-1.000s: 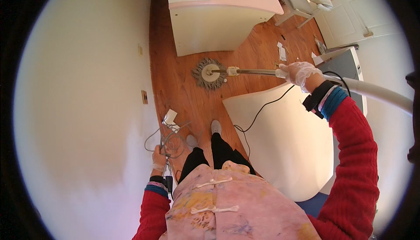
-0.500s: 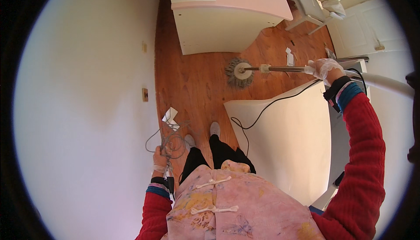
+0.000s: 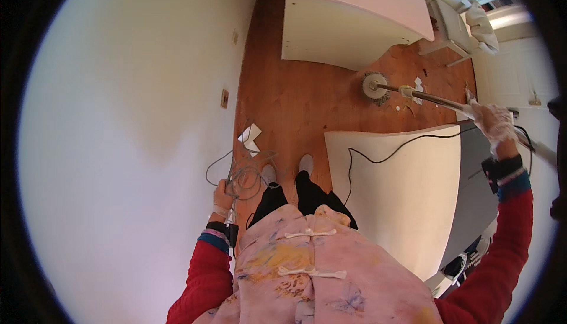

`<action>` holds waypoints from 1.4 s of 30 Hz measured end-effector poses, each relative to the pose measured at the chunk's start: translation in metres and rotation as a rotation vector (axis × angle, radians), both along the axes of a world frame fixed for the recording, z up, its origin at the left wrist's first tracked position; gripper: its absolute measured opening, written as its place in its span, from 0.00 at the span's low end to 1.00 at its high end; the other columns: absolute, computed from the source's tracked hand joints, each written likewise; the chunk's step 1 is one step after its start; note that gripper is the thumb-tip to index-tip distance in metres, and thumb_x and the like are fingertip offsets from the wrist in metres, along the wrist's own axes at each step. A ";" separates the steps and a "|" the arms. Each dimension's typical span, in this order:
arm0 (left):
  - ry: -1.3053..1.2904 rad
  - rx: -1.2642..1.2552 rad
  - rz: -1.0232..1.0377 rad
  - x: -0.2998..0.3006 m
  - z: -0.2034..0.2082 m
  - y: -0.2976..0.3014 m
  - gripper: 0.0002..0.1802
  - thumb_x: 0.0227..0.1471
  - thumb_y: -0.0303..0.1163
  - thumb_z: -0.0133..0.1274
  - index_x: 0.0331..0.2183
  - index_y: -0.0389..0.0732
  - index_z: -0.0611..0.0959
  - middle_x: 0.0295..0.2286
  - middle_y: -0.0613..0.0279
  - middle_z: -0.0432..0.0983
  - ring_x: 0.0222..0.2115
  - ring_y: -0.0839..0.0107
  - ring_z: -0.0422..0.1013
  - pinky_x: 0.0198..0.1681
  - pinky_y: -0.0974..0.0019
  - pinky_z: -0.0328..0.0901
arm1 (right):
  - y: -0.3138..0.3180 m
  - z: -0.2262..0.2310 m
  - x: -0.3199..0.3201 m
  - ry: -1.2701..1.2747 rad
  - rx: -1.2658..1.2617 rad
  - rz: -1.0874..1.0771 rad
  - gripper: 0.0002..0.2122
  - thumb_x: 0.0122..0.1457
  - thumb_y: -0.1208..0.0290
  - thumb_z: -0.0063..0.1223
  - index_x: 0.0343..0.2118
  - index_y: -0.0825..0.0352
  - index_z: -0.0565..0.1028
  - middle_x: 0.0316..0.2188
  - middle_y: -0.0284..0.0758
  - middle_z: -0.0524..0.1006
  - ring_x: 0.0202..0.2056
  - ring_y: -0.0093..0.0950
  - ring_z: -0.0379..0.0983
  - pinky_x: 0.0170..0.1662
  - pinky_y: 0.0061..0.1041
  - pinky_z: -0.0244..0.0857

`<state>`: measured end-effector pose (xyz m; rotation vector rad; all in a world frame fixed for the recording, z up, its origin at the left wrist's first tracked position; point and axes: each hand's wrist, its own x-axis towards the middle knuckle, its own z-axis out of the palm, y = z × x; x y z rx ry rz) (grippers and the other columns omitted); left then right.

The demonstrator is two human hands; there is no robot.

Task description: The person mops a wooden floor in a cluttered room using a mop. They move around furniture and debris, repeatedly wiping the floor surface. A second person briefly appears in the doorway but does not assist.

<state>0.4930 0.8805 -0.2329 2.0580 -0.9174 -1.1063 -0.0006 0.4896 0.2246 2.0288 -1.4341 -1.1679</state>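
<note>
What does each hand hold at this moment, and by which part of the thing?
The right hand grips a mop's metal pole near its upper end. The left hand holds a bunch of grey cable by its gathered loops.

The person wears red sleeves ending in striped cuffs of blue, pink and black, and thin translucent gloves on the left hand (image 3: 222, 197) and the right hand (image 3: 493, 122). A pale pink paint-stained smock with white fabric toggles covers the front, above black trousers and white shoes.

No packages, labels, signs or screens visible (wall, floor and furniture alike), nothing of that kind.
</note>
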 end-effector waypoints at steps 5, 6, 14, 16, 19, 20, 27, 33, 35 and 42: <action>0.038 -0.042 0.063 0.011 -0.018 0.028 0.06 0.52 0.30 0.48 0.31 0.38 0.75 0.21 0.50 0.74 0.23 0.57 0.72 0.26 0.61 0.64 | 0.028 0.013 0.018 -0.112 0.027 -0.004 0.20 0.54 0.70 0.53 0.52 0.52 0.70 0.31 0.41 0.78 0.33 0.38 0.76 0.37 0.34 0.69; 0.049 -0.049 0.078 0.015 -0.021 0.033 0.06 0.52 0.30 0.48 0.32 0.38 0.75 0.21 0.51 0.74 0.22 0.57 0.72 0.26 0.61 0.64 | 0.034 0.007 0.026 -0.195 0.061 0.033 0.20 0.54 0.69 0.53 0.51 0.52 0.70 0.29 0.41 0.78 0.30 0.38 0.76 0.35 0.34 0.69; 0.042 -0.012 0.102 0.021 -0.013 0.050 0.07 0.55 0.29 0.43 0.28 0.36 0.73 0.18 0.64 0.68 0.18 0.76 0.66 0.22 0.70 0.62 | 0.059 -0.051 0.099 -0.439 0.284 0.182 0.23 0.51 0.72 0.55 0.52 0.52 0.69 0.25 0.37 0.77 0.25 0.32 0.74 0.29 0.30 0.66; 0.106 -0.026 0.121 0.022 -0.015 0.051 0.07 0.55 0.29 0.43 0.29 0.36 0.73 0.18 0.64 0.68 0.19 0.76 0.66 0.22 0.70 0.61 | 0.058 -0.068 0.118 -0.446 0.342 0.227 0.22 0.52 0.71 0.54 0.52 0.52 0.70 0.24 0.36 0.77 0.24 0.32 0.74 0.28 0.31 0.66; 0.063 -0.057 0.123 0.023 -0.021 0.051 0.08 0.55 0.29 0.43 0.29 0.36 0.73 0.18 0.64 0.68 0.19 0.76 0.66 0.22 0.70 0.61 | 0.067 -0.094 0.147 -0.488 0.369 0.410 0.17 0.55 0.66 0.50 0.50 0.52 0.69 0.20 0.33 0.76 0.22 0.30 0.74 0.25 0.30 0.66; 0.012 -0.056 0.110 0.025 -0.023 0.052 0.08 0.55 0.30 0.43 0.30 0.36 0.73 0.18 0.65 0.68 0.19 0.76 0.66 0.22 0.70 0.61 | 0.070 -0.105 0.156 -0.519 0.387 0.445 0.16 0.57 0.64 0.48 0.50 0.52 0.69 0.20 0.32 0.76 0.22 0.29 0.74 0.24 0.30 0.67; 0.083 -0.067 0.126 0.012 -0.026 0.054 0.07 0.55 0.30 0.45 0.32 0.37 0.74 0.18 0.61 0.70 0.20 0.72 0.68 0.24 0.68 0.63 | 0.081 -0.200 0.183 -0.225 0.497 0.357 0.20 0.59 0.65 0.45 0.55 0.55 0.62 0.26 0.34 0.78 0.28 0.32 0.77 0.27 0.32 0.69; 0.112 -0.014 0.101 0.020 -0.049 0.066 0.07 0.53 0.29 0.47 0.34 0.37 0.75 0.24 0.49 0.75 0.25 0.59 0.72 0.28 0.62 0.65 | 0.071 -0.202 0.155 -0.261 0.431 0.238 0.17 0.59 0.64 0.43 0.53 0.52 0.66 0.27 0.36 0.79 0.30 0.36 0.77 0.32 0.35 0.69; 0.055 -0.035 0.087 0.022 -0.059 0.069 0.07 0.53 0.29 0.47 0.34 0.37 0.75 0.24 0.50 0.75 0.25 0.58 0.72 0.28 0.61 0.65 | 0.069 -0.196 0.146 -0.257 0.426 0.170 0.16 0.60 0.63 0.42 0.52 0.51 0.67 0.27 0.36 0.79 0.30 0.37 0.77 0.33 0.36 0.69; -0.062 -0.156 0.010 0.029 -0.076 0.068 0.08 0.56 0.30 0.44 0.29 0.36 0.72 0.17 0.60 0.70 0.18 0.72 0.68 0.23 0.68 0.62 | 0.070 -0.186 0.115 -0.188 0.273 0.036 0.15 0.61 0.57 0.38 0.48 0.52 0.69 0.33 0.36 0.79 0.36 0.38 0.76 0.36 0.37 0.69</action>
